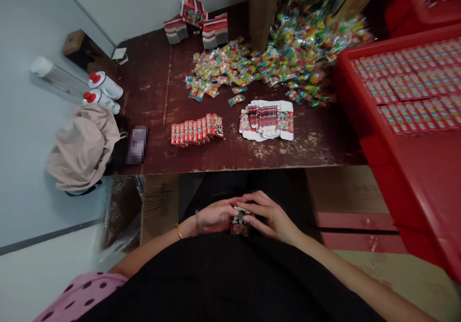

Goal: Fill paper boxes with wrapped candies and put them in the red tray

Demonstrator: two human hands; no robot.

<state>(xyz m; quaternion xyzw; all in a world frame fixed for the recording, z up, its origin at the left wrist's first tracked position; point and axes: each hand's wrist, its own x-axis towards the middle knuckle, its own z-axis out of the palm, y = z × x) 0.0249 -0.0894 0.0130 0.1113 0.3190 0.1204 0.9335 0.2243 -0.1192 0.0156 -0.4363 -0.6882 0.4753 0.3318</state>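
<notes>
While both bare hands meet low at the person's lap, below the near edge of a dark red, scuffed table [144, 91], they hold 1 small printed box [240, 222] between them. The left hand [217, 215], with 2 bracelets at its wrist, pinches the box from its left side, thumb on top. The right hand [268, 215] grips it from the other side, fingers bent over its top; the fingertips underneath are hidden.

On the table, a slanting row of red boxes [194, 131] stands left of a fanned stack of flat cartons [266, 120]. Behind them spreads a heap of clear candy packets [298, 58], with 3 carton bundles [215, 31] near the wall. At far left are 2 white bottles with red caps [104, 86] and beige cloth [82, 144]. At right, a red crate [392, 168] holds 3 rows of small boxes.
</notes>
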